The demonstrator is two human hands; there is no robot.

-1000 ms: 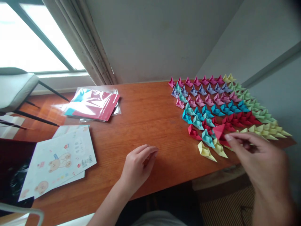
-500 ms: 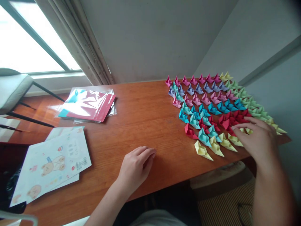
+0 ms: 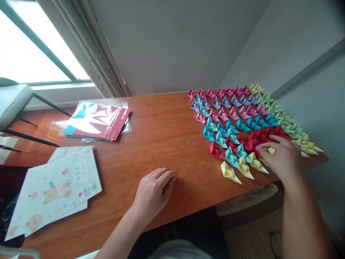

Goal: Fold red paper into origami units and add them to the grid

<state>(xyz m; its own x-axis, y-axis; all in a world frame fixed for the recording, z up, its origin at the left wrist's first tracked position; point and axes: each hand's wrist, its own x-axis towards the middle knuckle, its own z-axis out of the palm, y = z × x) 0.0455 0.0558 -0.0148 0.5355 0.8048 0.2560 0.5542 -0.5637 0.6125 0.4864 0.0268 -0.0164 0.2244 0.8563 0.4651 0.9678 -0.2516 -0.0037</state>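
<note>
Many folded paper boats stand in coloured rows at the table's right side. My right hand point(image 3: 285, 158) is low over the row of red paper boats point(image 3: 252, 144), thumb and forefinger apart. The thumb tip is at the red boats and seems to touch one. A yellow paper boat point(image 3: 271, 150) shows between these fingers; the palm hides other boats. In the front row, another yellow paper boat point(image 3: 230, 172) stands at the left end. My left hand point(image 3: 156, 187) rests on the table near its front edge, fingers curled together with nothing visible in them.
Shiny plastic-wrapped packs point(image 3: 98, 120) lie at the back left of the wooden table point(image 3: 161, 136). Nearer are white sheets with bear drawings point(image 3: 58, 190). A chair point(image 3: 14, 104) stands beyond the left edge. Walls border the back and right.
My right hand has moved left along the red row, and red boats by its thumb have shifted left, closer to their neighbours. My left hand stays put. The view has turned slightly.
</note>
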